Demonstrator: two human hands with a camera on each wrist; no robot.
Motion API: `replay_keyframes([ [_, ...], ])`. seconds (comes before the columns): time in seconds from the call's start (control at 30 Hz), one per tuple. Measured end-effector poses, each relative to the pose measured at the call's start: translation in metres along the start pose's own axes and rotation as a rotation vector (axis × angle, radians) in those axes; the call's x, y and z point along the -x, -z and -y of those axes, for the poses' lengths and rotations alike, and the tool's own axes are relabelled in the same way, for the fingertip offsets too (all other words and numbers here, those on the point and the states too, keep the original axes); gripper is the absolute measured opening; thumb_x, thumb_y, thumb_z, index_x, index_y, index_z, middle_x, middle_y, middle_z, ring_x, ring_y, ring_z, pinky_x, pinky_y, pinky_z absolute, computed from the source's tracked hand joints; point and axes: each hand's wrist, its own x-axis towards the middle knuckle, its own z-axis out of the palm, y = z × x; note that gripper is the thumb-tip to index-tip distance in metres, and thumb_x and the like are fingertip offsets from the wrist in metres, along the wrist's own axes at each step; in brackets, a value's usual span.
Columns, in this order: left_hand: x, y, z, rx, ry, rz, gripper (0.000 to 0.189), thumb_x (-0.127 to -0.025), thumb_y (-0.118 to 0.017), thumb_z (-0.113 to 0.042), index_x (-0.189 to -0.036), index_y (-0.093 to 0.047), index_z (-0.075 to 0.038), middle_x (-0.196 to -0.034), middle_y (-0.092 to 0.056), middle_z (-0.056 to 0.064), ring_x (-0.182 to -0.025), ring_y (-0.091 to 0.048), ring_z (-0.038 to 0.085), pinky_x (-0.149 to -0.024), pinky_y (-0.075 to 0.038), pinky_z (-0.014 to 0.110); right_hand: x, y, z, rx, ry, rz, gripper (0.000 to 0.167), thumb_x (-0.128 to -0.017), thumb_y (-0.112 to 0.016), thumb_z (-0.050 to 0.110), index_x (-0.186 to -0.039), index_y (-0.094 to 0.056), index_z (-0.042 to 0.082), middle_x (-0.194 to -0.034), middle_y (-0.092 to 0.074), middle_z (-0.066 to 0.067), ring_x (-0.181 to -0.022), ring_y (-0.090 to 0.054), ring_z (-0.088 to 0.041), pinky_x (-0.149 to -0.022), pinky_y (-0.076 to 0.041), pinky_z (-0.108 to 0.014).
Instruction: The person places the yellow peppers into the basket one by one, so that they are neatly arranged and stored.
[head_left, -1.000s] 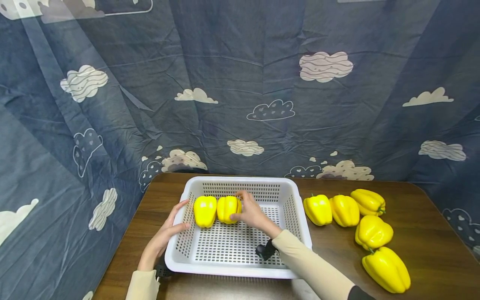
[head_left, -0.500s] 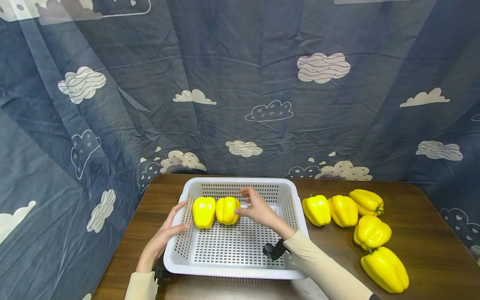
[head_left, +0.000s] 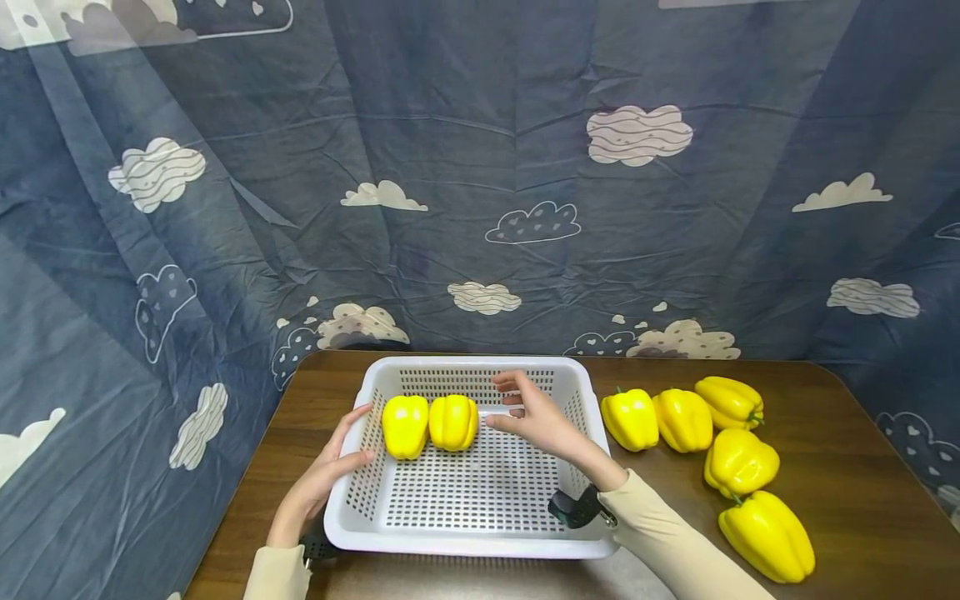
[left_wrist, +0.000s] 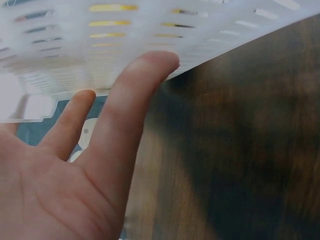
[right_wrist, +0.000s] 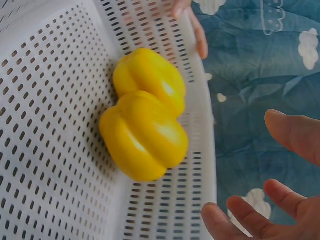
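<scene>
while one hand (head_left: pixel 538 417) hovers, the basket (head_left: pixel 469 546) holds peppers (head_left: pixel 453 423); just two

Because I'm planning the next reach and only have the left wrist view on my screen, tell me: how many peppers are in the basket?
Observer: Two: a yellow pepper and a second pepper to its right, both in the basket.
Operator: All I get is yellow through the slots. Is either of them being held?
Observer: No. The right hand is beside the second pepper, with a gap between its fingers and it.
Operator: Are there any outside the basket?
Observer: Yes, five peppers lie on the table to the right of the basket.
</scene>
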Motion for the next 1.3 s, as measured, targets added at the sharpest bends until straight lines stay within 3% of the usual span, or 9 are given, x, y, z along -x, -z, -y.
replay_keyframes([
  [0.33,0.001,0.0,-0.003,-0.01,0.002,0.025,0.07,-0.094,-0.053,-0.011,-0.15,-0.015,-0.027,-0.153,-0.009,0.019,-0.116,-0.043,0.047,-0.079,-0.05,0.054,0.027,0.028,0.001,-0.006,-0.009,0.011,0.055,-0.089,-0.068,0.017,-0.132,-0.039,-0.001,-0.132,-0.044,-0.024,-0.118,-0.047,-0.041,-0.097,-0.041,-0.049],
  [0.73,0.002,0.0,-0.007,-0.03,0.016,0.052,0.07,-0.095,-0.051,-0.009,-0.151,-0.013,-0.026,-0.154,-0.003,0.019,-0.119,-0.039,0.048,-0.08,-0.049,0.054,0.059,0.06,-0.019,-0.066,0.001,-0.079,0.052,-0.09,-0.067,0.015,-0.133,-0.038,0.005,-0.134,-0.043,-0.024,-0.12,-0.047,-0.042,-0.095,-0.043,-0.049],
  [1.13,0.0,0.0,-0.012,-0.027,0.028,0.054,0.069,-0.095,-0.052,-0.008,-0.15,-0.013,-0.022,-0.152,-0.009,0.024,-0.115,-0.045,0.047,-0.078,-0.05,0.055,0.08,0.07,-0.028,-0.098,-0.041,-0.139,0.053,-0.091,-0.066,0.017,-0.134,-0.037,0.004,-0.134,-0.043,-0.02,-0.121,-0.046,-0.041,-0.094,-0.043,-0.051],
  [1.3,0.0,0.0,-0.011,-0.04,0.035,0.031,0.066,-0.097,-0.051,-0.012,-0.15,-0.015,-0.024,-0.153,-0.009,0.022,-0.115,-0.045,0.046,-0.078,-0.05,0.054,0.086,0.072,-0.036,-0.11,-0.03,-0.161,0.052,-0.091,-0.066,0.013,-0.133,-0.037,0.001,-0.132,-0.045,-0.019,-0.12,-0.048,-0.039,-0.094,-0.046,-0.041],
])
